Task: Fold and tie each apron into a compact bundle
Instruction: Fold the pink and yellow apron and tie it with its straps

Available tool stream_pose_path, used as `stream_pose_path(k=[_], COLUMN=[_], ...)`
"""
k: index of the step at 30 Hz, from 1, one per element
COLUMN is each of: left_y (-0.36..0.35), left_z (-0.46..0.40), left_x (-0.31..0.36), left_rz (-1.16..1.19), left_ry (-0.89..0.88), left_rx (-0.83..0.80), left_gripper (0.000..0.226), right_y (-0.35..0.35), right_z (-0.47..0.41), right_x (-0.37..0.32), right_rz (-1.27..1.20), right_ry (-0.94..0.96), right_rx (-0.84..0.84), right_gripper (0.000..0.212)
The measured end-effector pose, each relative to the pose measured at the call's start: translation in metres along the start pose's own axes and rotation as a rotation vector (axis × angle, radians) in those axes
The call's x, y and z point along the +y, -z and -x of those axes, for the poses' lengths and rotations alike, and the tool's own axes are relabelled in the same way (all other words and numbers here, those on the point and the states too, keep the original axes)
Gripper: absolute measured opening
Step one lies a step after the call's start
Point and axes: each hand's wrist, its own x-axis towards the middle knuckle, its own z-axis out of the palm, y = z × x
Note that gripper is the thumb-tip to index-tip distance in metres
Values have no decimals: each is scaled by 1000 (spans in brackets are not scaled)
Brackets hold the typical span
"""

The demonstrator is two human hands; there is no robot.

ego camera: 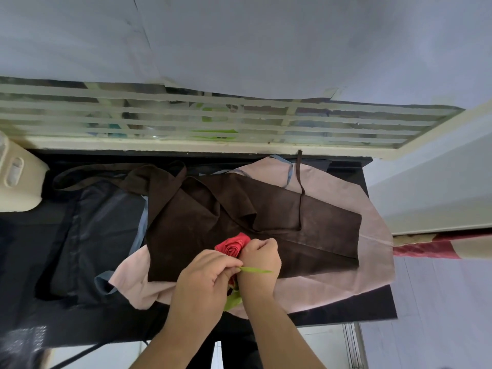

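A rolled red apron bundle (233, 245) sits between my hands, over the brown apron (239, 217) spread on the table. My right hand (259, 265) grips the roll from the right side. My left hand (205, 275) pinches a thin green strap (255, 270) that runs across my right wrist; more green strap (233, 299) hangs below the hands. Under the brown apron lies a pink apron (372, 251) with blue straps. A dark navy apron (87, 235) lies flat to the left.
The black table (354, 312) ends just below my forearms. A barred window frame (213, 121) runs along the far edge. A cream appliance (18, 177) stands at the far left. A dark cable (87, 350) hangs off the near edge.
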Motion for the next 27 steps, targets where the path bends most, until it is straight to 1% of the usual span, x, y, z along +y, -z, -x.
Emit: stream_pose_path(k=[2, 5, 7, 9, 11, 13, 15, 16, 19, 21, 23, 27], left_y=[-6, -17, -26, -33, -36, -38, -40, -43, -47, -46, -44, -37], left_z=[-1, -4, -8, -11, -13, -17, -22, -24, -29, -29, -31, -41], left_x=[-12, -22, -31, -44, -52, -51, -48, -48, -57, -64, -69, -71], left_rz=[-36, -166, -222, -253, -255, -290, -344, -355, -402, -420, -398, -277], left_ry=[6, 58, 139, 170, 119, 14, -74, -94, -138, -203, -239, -167], left_rx=[-22, -31, -48, -52, -28, -32, -59, -63, -66, -97, -130, -143], left_gripper=[23, 19, 16, 15, 14, 8, 13, 10, 10, 24, 31, 32], right_y=[-8, -17, -21, -22, -21, -19, -19, -20, -24, -25, -23, -12], right_z=[-4, -7, -6, -5, -5, -7, -11, -14, -19, -21, -23, -30], right_x=[7, 23, 34, 45, 56, 64, 67, 68, 68, 67, 65, 60], right_rz=[-7, -27, -19, 28, 143, 315, 408, 400, 336, 279, 210, 70], right_ry=[36, 94, 144, 227, 401, 615, 729, 750, 802, 829, 834, 868], right_rx=[-11, -107, -172, -216, -189, -91, -68, -96, -171, -181, -193, -243], right_gripper=[27, 20, 21, 26, 27, 20, 16, 16, 14, 14, 13, 14])
